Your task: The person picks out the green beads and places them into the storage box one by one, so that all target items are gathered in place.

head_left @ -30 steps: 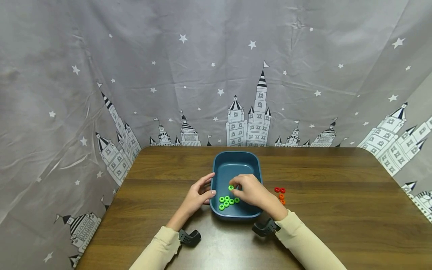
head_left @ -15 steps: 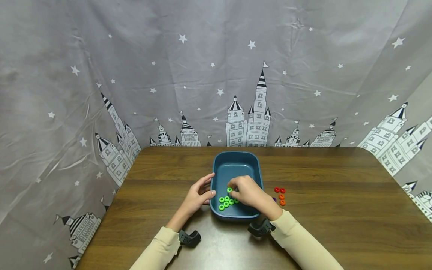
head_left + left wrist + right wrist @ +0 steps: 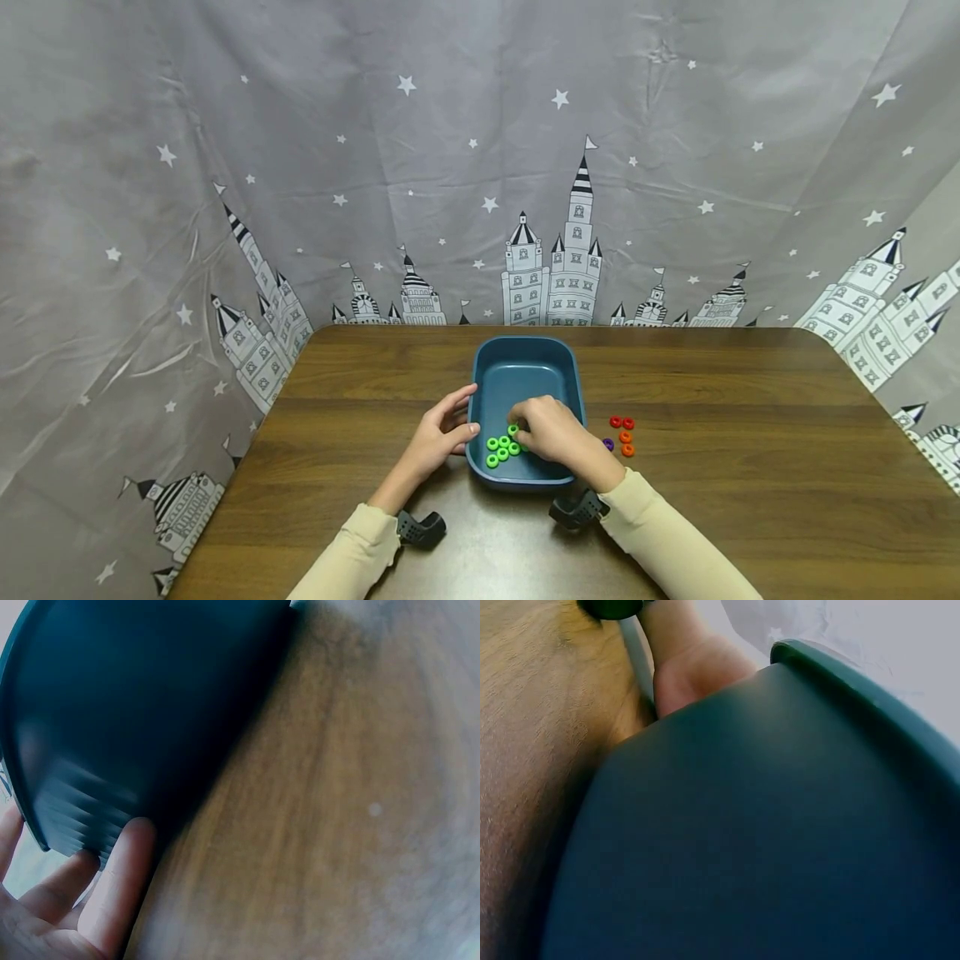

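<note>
Hands at the blue tray

The right hand (image 3: 551, 432) pinches a green ring (image 3: 513, 431) inside the blue tray (image 3: 525, 354), just above the other green rings (image 3: 501, 450); the left hand (image 3: 438, 433) rests relaxed, fingers touching the tray's left wall.

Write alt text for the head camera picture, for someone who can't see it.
A person's right hand reaches into a blue tray on a wooden table, fingers at a cluster of green rings, while the left hand touches the tray's left side. Red, orange and purple rings lie on the table right of the tray.
</note>
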The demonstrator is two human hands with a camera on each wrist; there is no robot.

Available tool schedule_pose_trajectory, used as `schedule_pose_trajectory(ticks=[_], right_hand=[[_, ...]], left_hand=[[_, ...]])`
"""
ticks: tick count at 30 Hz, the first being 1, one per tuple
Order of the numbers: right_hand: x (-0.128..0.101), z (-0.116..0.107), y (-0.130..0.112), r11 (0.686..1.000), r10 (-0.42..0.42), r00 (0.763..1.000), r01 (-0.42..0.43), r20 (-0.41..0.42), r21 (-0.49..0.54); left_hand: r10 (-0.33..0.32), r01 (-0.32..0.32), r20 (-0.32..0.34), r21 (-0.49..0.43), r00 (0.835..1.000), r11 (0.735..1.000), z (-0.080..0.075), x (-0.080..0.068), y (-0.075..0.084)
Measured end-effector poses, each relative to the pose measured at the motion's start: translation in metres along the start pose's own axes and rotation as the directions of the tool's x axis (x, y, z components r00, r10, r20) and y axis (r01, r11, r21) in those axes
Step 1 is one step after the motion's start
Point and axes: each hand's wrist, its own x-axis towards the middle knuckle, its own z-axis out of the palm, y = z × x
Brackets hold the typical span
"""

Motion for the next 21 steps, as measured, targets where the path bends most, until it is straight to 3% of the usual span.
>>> schedule_pose_trajectory(ticks=[21], right_hand=[[-0.0012, 0.0004, -0.0005, 1.000, -0.007, 0.999, 0.007, 0.047, 0.008]], left_hand=[[-0.005, 0.005, -0.003, 0.004, 1.000, 1.000, 0.0000, -0.0003, 0.0010]])
